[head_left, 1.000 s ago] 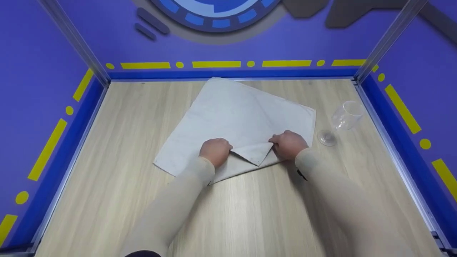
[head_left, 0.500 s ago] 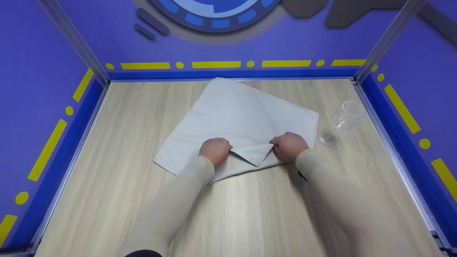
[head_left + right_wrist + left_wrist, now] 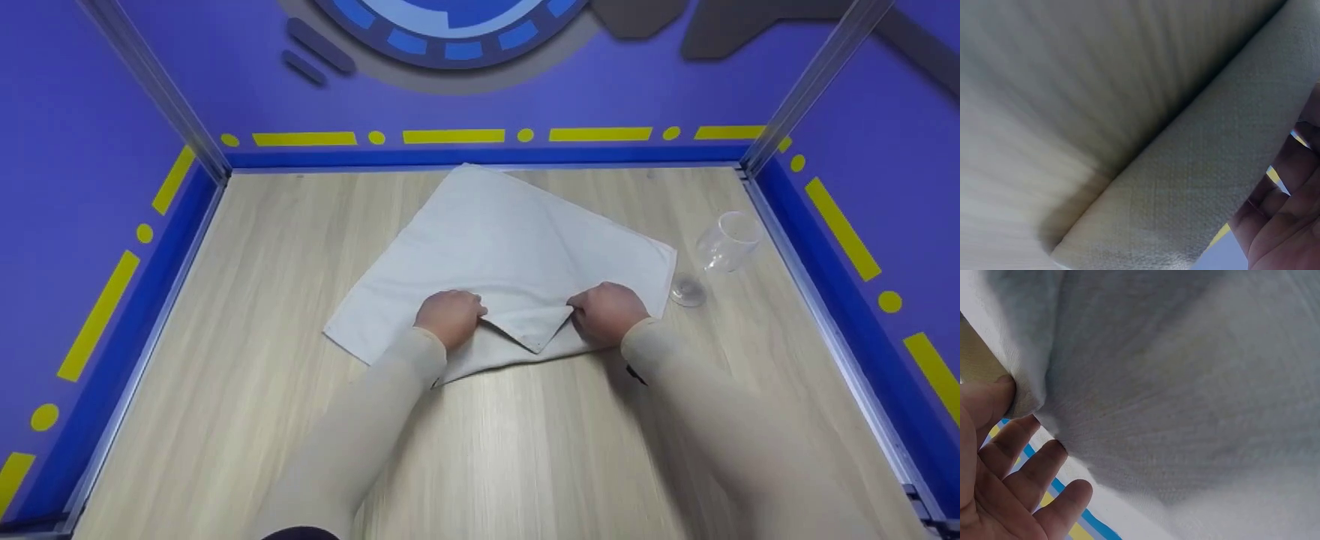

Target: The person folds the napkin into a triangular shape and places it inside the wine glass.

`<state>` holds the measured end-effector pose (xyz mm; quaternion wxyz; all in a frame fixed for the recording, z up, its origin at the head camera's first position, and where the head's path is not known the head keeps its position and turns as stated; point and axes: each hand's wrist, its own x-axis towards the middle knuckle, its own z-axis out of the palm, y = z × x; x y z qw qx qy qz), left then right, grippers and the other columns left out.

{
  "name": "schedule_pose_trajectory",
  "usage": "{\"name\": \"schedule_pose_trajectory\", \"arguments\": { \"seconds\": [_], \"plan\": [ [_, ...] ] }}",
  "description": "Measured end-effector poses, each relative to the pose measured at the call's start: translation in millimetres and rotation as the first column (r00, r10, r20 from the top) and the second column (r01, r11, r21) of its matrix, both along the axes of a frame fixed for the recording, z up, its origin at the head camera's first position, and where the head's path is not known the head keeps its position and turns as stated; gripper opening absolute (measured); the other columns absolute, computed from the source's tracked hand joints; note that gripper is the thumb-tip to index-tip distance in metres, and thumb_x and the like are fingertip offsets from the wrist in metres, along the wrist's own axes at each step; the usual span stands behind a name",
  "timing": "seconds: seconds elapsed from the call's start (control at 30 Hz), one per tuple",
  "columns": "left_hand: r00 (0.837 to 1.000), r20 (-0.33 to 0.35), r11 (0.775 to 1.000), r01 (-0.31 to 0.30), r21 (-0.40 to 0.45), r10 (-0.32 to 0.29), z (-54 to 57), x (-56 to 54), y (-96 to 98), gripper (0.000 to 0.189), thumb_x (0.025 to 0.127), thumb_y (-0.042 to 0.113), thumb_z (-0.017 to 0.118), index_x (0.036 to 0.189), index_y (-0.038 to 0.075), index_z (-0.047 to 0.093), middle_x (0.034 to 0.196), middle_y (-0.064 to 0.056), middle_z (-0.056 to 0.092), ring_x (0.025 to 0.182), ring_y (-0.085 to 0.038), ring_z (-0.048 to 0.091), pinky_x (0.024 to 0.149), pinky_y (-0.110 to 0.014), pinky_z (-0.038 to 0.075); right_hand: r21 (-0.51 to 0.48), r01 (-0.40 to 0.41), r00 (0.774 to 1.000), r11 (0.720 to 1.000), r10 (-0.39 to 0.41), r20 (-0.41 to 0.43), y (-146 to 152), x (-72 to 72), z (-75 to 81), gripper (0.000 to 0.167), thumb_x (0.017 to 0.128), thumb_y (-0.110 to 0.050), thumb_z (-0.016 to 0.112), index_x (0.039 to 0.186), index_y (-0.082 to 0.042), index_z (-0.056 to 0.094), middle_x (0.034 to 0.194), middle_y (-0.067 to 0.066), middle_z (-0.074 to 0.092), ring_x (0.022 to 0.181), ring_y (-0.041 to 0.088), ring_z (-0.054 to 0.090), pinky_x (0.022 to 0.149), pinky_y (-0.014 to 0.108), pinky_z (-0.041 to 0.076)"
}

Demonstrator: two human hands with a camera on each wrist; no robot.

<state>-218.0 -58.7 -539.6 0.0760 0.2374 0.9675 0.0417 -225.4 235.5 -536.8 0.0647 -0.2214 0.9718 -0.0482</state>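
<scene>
One left hand [image 3: 450, 320], one right hand [image 3: 610, 313], fingers [image 3: 1013, 444] pinching white cloth [image 3: 487, 232], clear glass [image 3: 726, 249] just beside it.

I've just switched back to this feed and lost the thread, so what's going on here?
A person is handling a white cloth spread, partly folded, on the wooden table. The left hand and right hand each pinch it, one on either side of a pointed flap that faces the person, with another layer of cloth beneath. A clear stemmed glass stands beside the cloth's right corner, with neither hand on it.
</scene>
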Motion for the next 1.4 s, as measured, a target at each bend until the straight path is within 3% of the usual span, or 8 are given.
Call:
{"name": "schedule_pose_trajectory", "arguments": {
  "seconds": [0.23,0.43,0.53,0.67,0.8,0.9,1.03,1.4],
  "plan": [
    [1.000,0.023,0.997,-0.006,0.074,0.005,-1.1,-2.7,-1.1,0.028,0.107,0.025,0.059,0.121,0.011,0.079,0.125,-0.006,0.077,0.120,-0.028,0.072,0.105,-0.042,0.056,-0.001,-0.004,1.000,1.000,0.004,-0.019,0.5,2.8,1.2,0.028,0.100,-0.015,0.058,0.114,-0.015,0.082,0.096,0.011,0.081,0.086,0.033,0.076,0.080,0.054,0.060],
    [0.999,0.039,0.998,0.001,0.070,-0.004,1.5,-3.1,-1.6,0.027,0.108,0.024,0.058,0.119,0.013,0.080,0.122,-0.005,0.077,0.118,-0.027,0.072,0.106,-0.041,0.055,-0.019,-0.024,0.998,1.000,0.023,-0.056,1.9,4.9,-0.8,0.027,0.096,-0.012,0.060,0.109,-0.015,0.083,0.089,0.010,0.080,0.076,0.032,0.071,0.076,0.054,0.059],
    [0.998,0.059,0.999,-0.004,0.053,0.001,5.0,-2.3,-2.1,0.027,0.108,0.020,0.056,0.117,0.015,0.081,0.118,-0.004,0.079,0.115,-0.027,0.073,0.103,-0.042,0.057,-0.022,-0.033,0.998,0.999,0.032,-0.051,1.8,4.4,-0.8,0.027,0.097,-0.013,0.060,0.111,-0.016,0.083,0.094,0.010,0.081,0.081,0.033,0.074,0.078,0.054,0.059],
    [0.995,0.096,0.999,-0.023,0.038,0.020,11.0,-1.4,-3.1,0.032,0.108,0.014,0.052,0.120,0.020,0.082,0.125,-0.003,0.078,0.118,-0.026,0.072,0.102,-0.043,0.058,-0.057,-0.051,0.998,0.997,0.049,-0.047,2.5,-0.3,-2.2,0.028,0.099,-0.014,0.059,0.115,-0.016,0.082,0.104,0.007,0.080,0.093,0.034,0.075,0.084,0.053,0.060],
    [0.989,0.134,0.995,-0.074,0.062,0.065,11.8,-2.3,-4.5,0.035,0.107,0.012,0.050,0.124,0.018,0.080,0.145,-0.011,0.067,0.134,-0.030,0.064,0.114,-0.044,0.051,-0.080,-0.068,0.997,0.994,0.065,-0.045,4.3,-7.2,-5.9,0.027,0.101,-0.014,0.058,0.119,-0.017,0.079,0.118,0.008,0.070,0.101,0.035,0.072,0.088,0.053,0.059],
    [0.981,0.175,0.992,-0.097,0.078,0.083,9.3,-3.5,-6.0,0.035,0.107,0.013,0.051,0.128,0.018,0.078,0.155,-0.014,0.057,0.145,-0.032,0.055,0.122,-0.045,0.042,-0.067,-0.057,0.998,0.996,0.057,-0.007,5.2,-10.2,-8.2,0.030,0.103,-0.018,0.057,0.127,-0.017,0.076,0.133,0.013,0.068,0.116,0.043,0.070,0.097,0.057,0.057],
    [0.975,0.206,0.991,-0.101,0.086,0.081,6.2,-5.8,-7.0,0.034,0.108,0.015,0.051,0.132,0.019,0.076,0.154,-0.014,0.058,0.146,-0.032,0.053,0.124,-0.045,0.039,-0.038,-0.038,0.998,0.999,0.040,0.039,5.9,-10.7,-9.9,0.034,0.105,-0.022,0.055,0.134,-0.018,0.073,0.147,0.017,0.064,0.132,0.052,0.060,0.105,0.062,0.052],
    [0.972,0.225,0.995,-0.082,0.057,0.067,5.1,-6.5,-5.9,0.033,0.110,0.021,0.055,0.138,0.022,0.071,0.160,-0.016,0.051,0.150,-0.033,0.049,0.127,-0.043,0.034,0.029,-0.039,0.998,0.999,0.037,0.051,8.7,-2.6,-6.6,0.035,0.107,-0.024,0.055,0.137,-0.018,0.072,0.143,0.017,0.067,0.125,0.046,0.067,0.103,0.059,0.055]
  ]
}}
